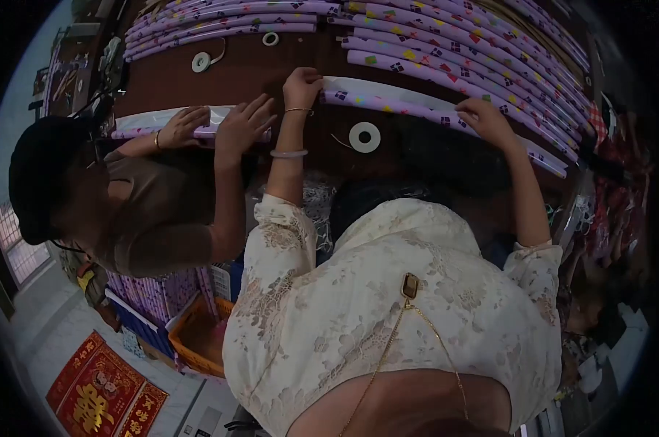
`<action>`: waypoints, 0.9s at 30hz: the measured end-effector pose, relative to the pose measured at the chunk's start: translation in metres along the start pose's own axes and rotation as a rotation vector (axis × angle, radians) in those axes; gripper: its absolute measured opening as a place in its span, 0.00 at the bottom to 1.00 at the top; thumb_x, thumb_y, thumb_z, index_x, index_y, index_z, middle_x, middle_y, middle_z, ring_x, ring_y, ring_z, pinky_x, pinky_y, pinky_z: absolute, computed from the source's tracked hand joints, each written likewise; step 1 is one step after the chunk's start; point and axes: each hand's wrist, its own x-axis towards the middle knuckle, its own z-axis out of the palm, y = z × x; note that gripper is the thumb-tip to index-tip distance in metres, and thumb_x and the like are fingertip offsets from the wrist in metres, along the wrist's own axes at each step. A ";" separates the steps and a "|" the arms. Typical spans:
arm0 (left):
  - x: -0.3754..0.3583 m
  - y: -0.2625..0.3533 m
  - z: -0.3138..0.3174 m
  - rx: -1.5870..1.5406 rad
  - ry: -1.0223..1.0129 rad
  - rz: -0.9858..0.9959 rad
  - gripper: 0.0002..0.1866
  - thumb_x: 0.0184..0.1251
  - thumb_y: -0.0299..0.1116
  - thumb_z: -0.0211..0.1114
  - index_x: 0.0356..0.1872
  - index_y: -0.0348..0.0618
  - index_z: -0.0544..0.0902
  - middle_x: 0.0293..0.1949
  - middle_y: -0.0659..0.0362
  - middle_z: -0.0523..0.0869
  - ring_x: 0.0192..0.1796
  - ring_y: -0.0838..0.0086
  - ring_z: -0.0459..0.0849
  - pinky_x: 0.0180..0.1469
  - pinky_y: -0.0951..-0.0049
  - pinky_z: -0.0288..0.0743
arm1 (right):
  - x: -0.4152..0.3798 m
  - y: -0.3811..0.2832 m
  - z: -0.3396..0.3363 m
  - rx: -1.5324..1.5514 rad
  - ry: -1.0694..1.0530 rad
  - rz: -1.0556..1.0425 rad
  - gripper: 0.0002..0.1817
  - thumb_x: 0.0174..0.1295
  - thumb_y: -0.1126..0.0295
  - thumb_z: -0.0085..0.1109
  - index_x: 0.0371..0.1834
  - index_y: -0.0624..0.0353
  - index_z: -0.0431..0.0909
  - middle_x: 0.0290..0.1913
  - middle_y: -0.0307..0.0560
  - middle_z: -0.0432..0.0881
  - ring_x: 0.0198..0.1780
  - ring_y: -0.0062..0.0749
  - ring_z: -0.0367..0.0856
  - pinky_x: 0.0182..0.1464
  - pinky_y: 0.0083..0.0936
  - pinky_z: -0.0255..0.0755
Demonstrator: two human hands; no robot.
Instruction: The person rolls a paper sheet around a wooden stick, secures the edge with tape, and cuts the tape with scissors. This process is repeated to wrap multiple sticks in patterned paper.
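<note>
In front of me a purple patterned sheet of what looks like wrapping paper (417, 109) lies partly rolled, with a white strip along its far edge. My left hand (302, 89) pinches the far left corner of that sheet. On the right, the bent fingers and thumb of my right hand (486, 124) grip the sheet's edge. A white roll of tape (364, 137) lies on the table just below the roll, between my hands.
Finished purple rolls (460, 69) are stacked along the back of the brown table (249, 69). Two more tape rolls lie there, one a larger white roll (200, 62). At my left a co-worker (176, 197) has both hands on another sheet. An orange crate (198, 349) stands below.
</note>
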 end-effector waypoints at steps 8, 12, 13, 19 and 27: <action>0.001 -0.003 0.009 -0.174 -0.070 -0.110 0.18 0.48 0.24 0.64 0.42 0.30 0.75 0.34 0.50 0.84 0.38 0.68 0.83 0.42 0.74 0.76 | 0.099 -0.106 0.080 0.051 0.127 -0.289 0.08 0.55 0.67 0.52 0.33 0.57 0.76 0.33 0.47 0.78 0.36 0.44 0.77 0.37 0.36 0.71; 0.001 -0.003 0.013 -0.204 -0.070 -0.116 0.18 0.48 0.24 0.63 0.43 0.29 0.73 0.34 0.49 0.84 0.38 0.68 0.83 0.42 0.75 0.76 | 0.138 -0.130 0.108 0.049 0.182 -0.228 0.08 0.55 0.65 0.52 0.33 0.57 0.76 0.33 0.47 0.78 0.36 0.45 0.78 0.37 0.37 0.72; 0.000 -0.002 0.013 -0.184 -0.074 -0.116 0.18 0.48 0.24 0.63 0.42 0.29 0.73 0.34 0.49 0.84 0.38 0.68 0.83 0.42 0.74 0.76 | 0.143 -0.132 0.111 0.048 0.173 -0.232 0.08 0.55 0.65 0.52 0.33 0.57 0.76 0.33 0.47 0.78 0.36 0.45 0.78 0.37 0.37 0.72; -0.003 0.000 0.021 -0.072 -0.117 -0.116 0.18 0.51 0.25 0.64 0.43 0.26 0.72 0.36 0.48 0.83 0.39 0.69 0.83 0.41 0.75 0.75 | 0.150 -0.131 0.125 -0.080 0.301 -0.186 0.08 0.53 0.65 0.54 0.28 0.59 0.74 0.30 0.50 0.78 0.33 0.46 0.78 0.35 0.37 0.72; -0.010 0.010 0.016 -0.012 -0.103 -0.098 0.19 0.50 0.28 0.65 0.42 0.28 0.74 0.36 0.48 0.84 0.39 0.67 0.83 0.40 0.74 0.76 | 0.148 -0.137 0.126 -0.047 0.331 -0.078 0.08 0.52 0.65 0.55 0.26 0.59 0.75 0.29 0.50 0.79 0.32 0.47 0.79 0.35 0.38 0.73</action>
